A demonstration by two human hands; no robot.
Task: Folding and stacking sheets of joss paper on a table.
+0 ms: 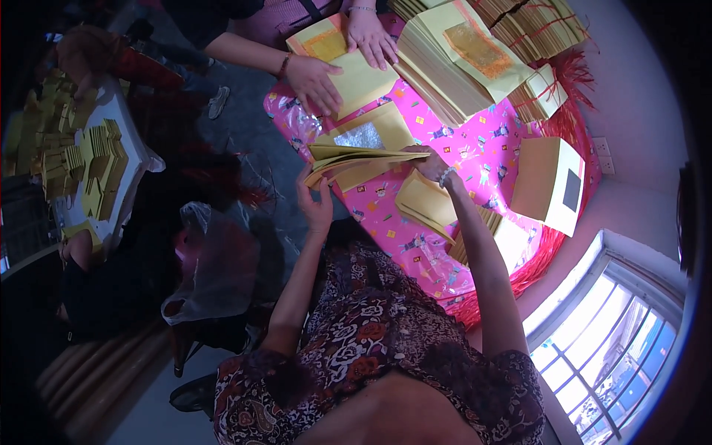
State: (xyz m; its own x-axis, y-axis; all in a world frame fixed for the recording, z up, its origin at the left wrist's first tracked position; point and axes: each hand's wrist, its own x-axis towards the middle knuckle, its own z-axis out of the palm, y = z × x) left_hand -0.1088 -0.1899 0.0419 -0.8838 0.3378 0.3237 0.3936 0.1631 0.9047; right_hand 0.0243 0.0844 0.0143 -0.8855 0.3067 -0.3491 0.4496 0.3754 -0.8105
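Note:
Between my two hands is a thin sheaf of yellow paper sheets (363,159), held up above the pink table and seen nearly edge-on. My left hand (317,202) grips its left end, fingers behind and thumb in front, where the sheets fan apart. The right end is pinched by my right hand (432,167), which has a bracelet at the wrist. Just beyond the sheaf lies a yellow sheet with a silver foil square (359,135), partly covered by it. A folded bundle of yellow paper (426,199) rests beside my right forearm.
Across the pink patterned table (475,152), a co-worker's hands (314,80) press on a yellow paper stack (363,87). Tall paper stacks (445,63) stand at the far right, near red strands (575,81). Another stack (545,178) sits by the wall. A clear plastic bag (215,259) is at left.

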